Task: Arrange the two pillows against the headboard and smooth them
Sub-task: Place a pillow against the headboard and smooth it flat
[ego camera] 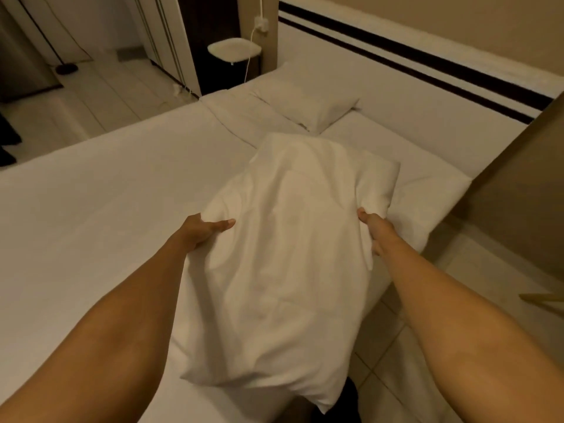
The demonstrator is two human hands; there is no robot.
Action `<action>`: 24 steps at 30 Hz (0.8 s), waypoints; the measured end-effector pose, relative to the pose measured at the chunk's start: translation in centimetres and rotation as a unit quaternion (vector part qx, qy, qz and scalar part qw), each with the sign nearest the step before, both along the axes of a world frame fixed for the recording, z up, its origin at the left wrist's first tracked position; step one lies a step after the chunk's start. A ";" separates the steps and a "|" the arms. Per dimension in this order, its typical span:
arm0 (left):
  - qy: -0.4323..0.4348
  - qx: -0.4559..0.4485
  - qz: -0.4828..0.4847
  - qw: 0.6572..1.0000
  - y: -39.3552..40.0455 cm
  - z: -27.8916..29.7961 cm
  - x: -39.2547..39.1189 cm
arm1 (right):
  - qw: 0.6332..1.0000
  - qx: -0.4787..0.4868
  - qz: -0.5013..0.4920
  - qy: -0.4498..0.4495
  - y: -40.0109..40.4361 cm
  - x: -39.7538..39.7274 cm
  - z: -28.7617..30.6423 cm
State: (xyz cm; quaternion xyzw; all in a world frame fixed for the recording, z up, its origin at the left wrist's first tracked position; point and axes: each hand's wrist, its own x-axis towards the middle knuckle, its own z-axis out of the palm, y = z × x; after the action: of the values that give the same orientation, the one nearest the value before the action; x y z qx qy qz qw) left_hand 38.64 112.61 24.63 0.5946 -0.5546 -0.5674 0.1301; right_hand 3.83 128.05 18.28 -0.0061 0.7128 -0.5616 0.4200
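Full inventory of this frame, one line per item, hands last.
held pillow: 1, white, lifted over the bed's near corner, gripped at both sides
second pillow: 1, white, lying on the bed by the headboard, far side
bed: 1, white sheet, fills the middle
headboard: 1, white with two dark stripes, along the wall
bedside shelf: 1, white, beyond the bed's far corner
cable: 1, white, hanging past the shelf
floor: pale tiles, upper left and lower right
left hand: 1, gripping the pillow's left edge
right hand: 1, gripping its right edge
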 end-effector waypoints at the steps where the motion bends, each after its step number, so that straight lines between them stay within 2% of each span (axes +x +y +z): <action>1: 0.001 -0.002 0.003 1.000 0.2 0.2 -1.5 | 1.000 -0.004 0.000 0.001 0.4 -1.6 0.2; 12: -0.004 -0.004 0.021 1.000 4.1 1.1 -19.0 | 0.999 -0.017 0.008 0.037 4.0 -18.1 4.2; 24: -0.023 0.010 0.005 1.000 -0.4 0.7 -33.7 | 0.999 0.003 -0.001 0.036 0.3 -32.5 4.7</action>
State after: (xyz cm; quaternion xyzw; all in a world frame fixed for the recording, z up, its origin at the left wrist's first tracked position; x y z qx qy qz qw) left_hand 4.98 112.21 25.31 0.6111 -0.5490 -0.5585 0.1145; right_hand -28.68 128.36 22.97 -0.0238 0.7290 -0.5595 0.3936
